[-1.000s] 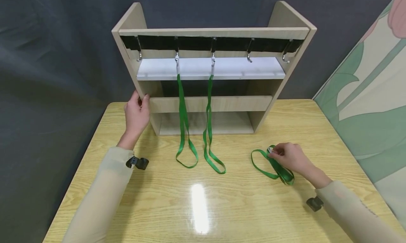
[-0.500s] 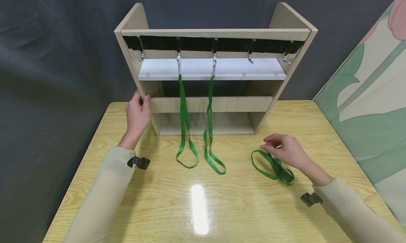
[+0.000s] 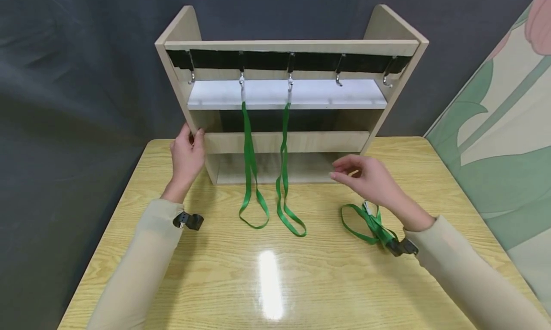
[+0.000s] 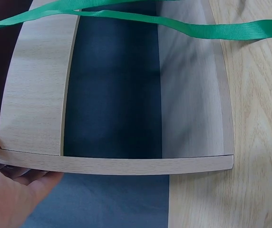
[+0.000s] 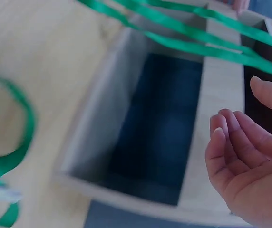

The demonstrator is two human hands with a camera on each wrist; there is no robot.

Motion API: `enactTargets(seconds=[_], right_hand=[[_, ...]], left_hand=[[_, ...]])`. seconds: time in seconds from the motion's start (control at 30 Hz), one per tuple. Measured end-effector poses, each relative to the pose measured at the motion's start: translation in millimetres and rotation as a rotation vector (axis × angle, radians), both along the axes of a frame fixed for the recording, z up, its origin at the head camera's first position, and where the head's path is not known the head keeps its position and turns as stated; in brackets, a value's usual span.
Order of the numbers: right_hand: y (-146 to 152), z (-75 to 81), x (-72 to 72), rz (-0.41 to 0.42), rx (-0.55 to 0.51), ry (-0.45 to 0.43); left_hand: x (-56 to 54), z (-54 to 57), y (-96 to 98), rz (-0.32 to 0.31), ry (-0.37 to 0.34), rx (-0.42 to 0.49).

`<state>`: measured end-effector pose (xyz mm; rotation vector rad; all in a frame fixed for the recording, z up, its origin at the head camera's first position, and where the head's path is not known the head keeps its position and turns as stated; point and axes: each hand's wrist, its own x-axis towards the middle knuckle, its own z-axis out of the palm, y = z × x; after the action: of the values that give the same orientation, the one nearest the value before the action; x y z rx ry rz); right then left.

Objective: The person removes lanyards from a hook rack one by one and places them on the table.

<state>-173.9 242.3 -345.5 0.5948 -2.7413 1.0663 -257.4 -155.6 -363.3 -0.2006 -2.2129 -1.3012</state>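
1. Wooden rack (image 3: 327, 142), one, upright on the tabletop (image 3: 206, 272); row of five metal hooks beneath its upper rail.
2. Left hand (image 3: 185, 158): clamped on the rack's left side panel, thumb and fingers on opposite faces.
3. Right hand (image 3: 373, 179): fingers loosely bent, thumb apart from them, holding nothing; before the rack's lower right corner.
4. Green lanyards (image 3: 248, 150), two, hanging from the second and third hooks from left.
5. Loose green lanyard (image 3: 375, 228), bunched on the tabletop below the right forearm.
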Motion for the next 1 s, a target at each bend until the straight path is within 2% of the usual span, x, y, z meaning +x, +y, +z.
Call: enactTargets(seconds=[0.13, 0.3, 0.43, 0.6, 0.77, 1.0], right_hand=[[-24.9, 19.8, -8.6, 0.005, -0.055, -0.005], [-49.3, 45.5, -21.4, 0.035, -0.131, 0.124], [-62.6, 67.2, -28.9, 0.020, -0.150, 0.230], [-77.1, 88.1, -35.4, -0.006, -0.162, 0.268], [-87.8, 99.8, -37.5, -0.027, -0.171, 0.254], [-93.2, 103.6, -42.4, -0.032, -0.156, 0.223]], left_hand=[[1.5, -2.6, -2.9, 0.013, 0.001, 0.004], [0.6, -1.0, -3.1, 0.005, 0.015, 0.005], [-0.5, -0.2, -0.3, 0.000, 0.026, -0.002], [-1.7, -1.1, 0.8, 0.013, 0.038, -0.018], [-1.1, -1.4, 0.2, 0.012, 0.032, -0.014], [-1.3, -1.7, 0.2, -0.006, 0.022, -0.006]])
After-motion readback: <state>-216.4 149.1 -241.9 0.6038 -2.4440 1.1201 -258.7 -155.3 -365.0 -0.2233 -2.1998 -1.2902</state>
